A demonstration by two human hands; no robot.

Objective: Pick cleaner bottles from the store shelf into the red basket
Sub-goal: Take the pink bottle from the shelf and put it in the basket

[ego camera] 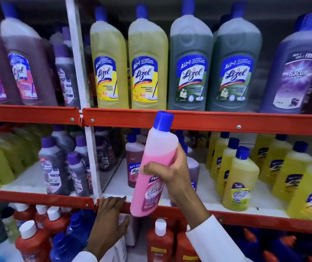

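My right hand (172, 176) grips a pink Bactin cleaner bottle (158, 154) with a blue cap, held tilted in front of the middle shelf. My left hand (110, 216) rests with spread fingers on the red front edge of the middle shelf (245, 218), holding nothing. Both wrists show white sleeves. The red basket is not in view.
The top shelf (227, 120) carries large yellow Lizol bottles (109, 69), green ones (191, 69) and a purple Bactin bottle (293, 72). Smaller yellow bottles (240, 182) stand at the middle right, purple ones (55, 167) at the left. Red bottles (160, 241) fill the bottom shelf.
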